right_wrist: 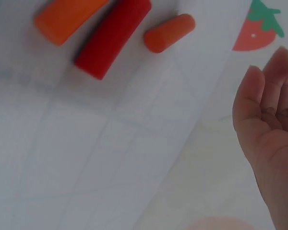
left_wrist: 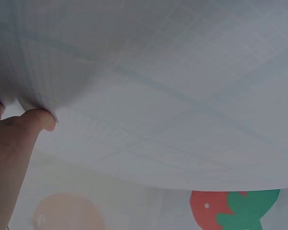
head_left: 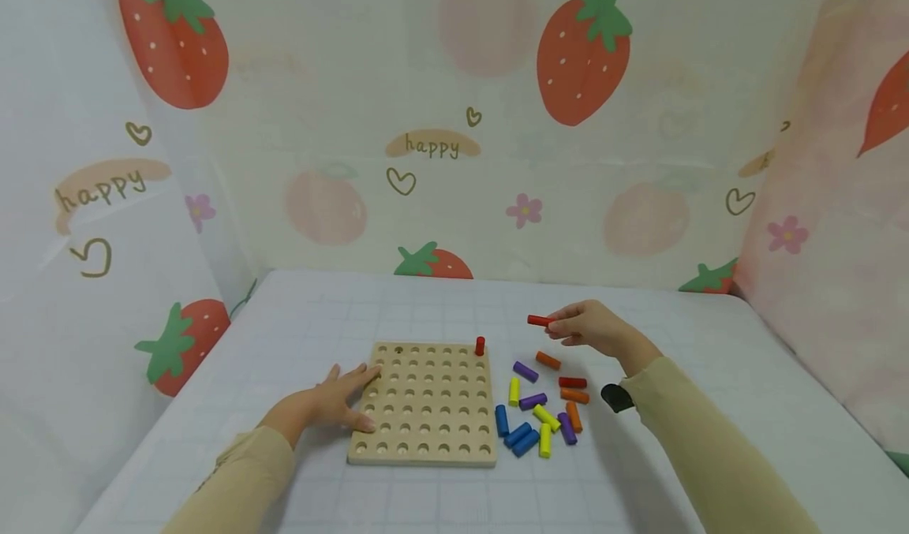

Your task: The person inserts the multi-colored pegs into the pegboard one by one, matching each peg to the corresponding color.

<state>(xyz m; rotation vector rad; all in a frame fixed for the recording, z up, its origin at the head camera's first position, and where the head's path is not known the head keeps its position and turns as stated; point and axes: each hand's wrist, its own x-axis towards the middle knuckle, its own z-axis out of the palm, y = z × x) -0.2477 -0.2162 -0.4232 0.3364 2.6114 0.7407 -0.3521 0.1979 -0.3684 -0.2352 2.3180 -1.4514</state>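
A square wooden pegboard (head_left: 412, 400) with rows of round holes lies on the table. One red peg (head_left: 480, 346) stands upright in its far right corner hole. At the board's left edge rests my left hand (head_left: 330, 400), fingers spread, thumb and fingertips on the wood; the left wrist view catches only part of that hand (left_wrist: 19, 139). My right hand (head_left: 592, 329) pinches another red peg (head_left: 540, 321) above the table, beyond the loose pegs. In the right wrist view, the palm and fingers of that hand (right_wrist: 273, 120) show, with the held peg mostly out of frame.
Right of the board lie several loose pegs: a red peg (head_left: 572, 382), orange ones such as this orange peg (head_left: 548, 360), a purple peg (head_left: 525, 371), a yellow peg (head_left: 514, 392) and a blue peg (head_left: 502, 421). A white cloth (head_left: 319, 313) with faint grid lines covers the table.
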